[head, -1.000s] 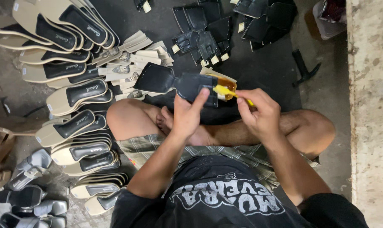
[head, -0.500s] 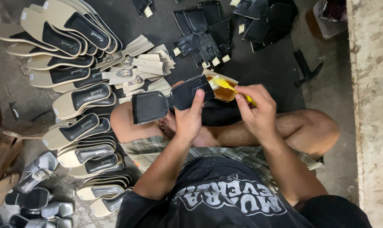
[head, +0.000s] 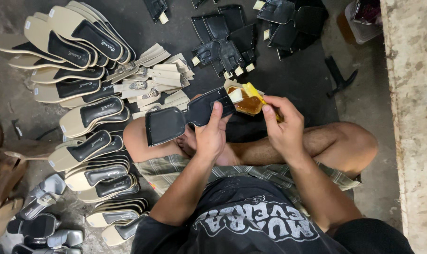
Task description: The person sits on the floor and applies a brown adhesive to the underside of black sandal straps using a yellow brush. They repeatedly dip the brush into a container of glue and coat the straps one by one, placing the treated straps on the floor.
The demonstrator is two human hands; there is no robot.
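Observation:
My left hand (head: 210, 134) holds a black leather shoe strap piece (head: 185, 117) with a beige tab end, stretched out above my crossed legs. My right hand (head: 281, 124) grips a yellow brush handle (head: 254, 91) whose tip rests at an open container of amber glue (head: 246, 104) right beside the strap's beige end. The two hands are close together above my knees.
Rows of beige soles with black insoles (head: 84, 113) lie at the left, and a pile of beige buckle straps (head: 150, 80) next to them. More black strap pieces (head: 225, 40) lie ahead. A dark tool (head: 339, 77) lies at the right by a concrete ledge (head: 411, 117).
My left hand has pulled the black strap piece leftward and spread it out flatter. My right hand stays at the glue container with the brush.

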